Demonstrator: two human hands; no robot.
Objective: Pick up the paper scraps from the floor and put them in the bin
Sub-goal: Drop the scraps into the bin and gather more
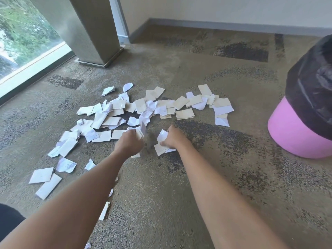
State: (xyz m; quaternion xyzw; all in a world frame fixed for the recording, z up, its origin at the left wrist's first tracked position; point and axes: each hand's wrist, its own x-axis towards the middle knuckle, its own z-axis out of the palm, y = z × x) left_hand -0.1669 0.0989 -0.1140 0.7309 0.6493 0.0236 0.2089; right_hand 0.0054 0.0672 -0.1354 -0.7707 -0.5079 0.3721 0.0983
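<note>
Hands [130, 141] [173, 138] outstretched, clutching scraps [162, 141]

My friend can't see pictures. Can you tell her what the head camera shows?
Two bare hands, left hand and right hand, grab paper scraps scattered across a carpet. A pink bin with a black liner stands at the right.

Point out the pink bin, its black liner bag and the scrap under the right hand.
pink bin [294, 135]: head view, bare pink wall.
black liner bag [309, 90]: head view, outer fold.
white scrap [160, 149]: head view, lower sheet by fingers.
</note>
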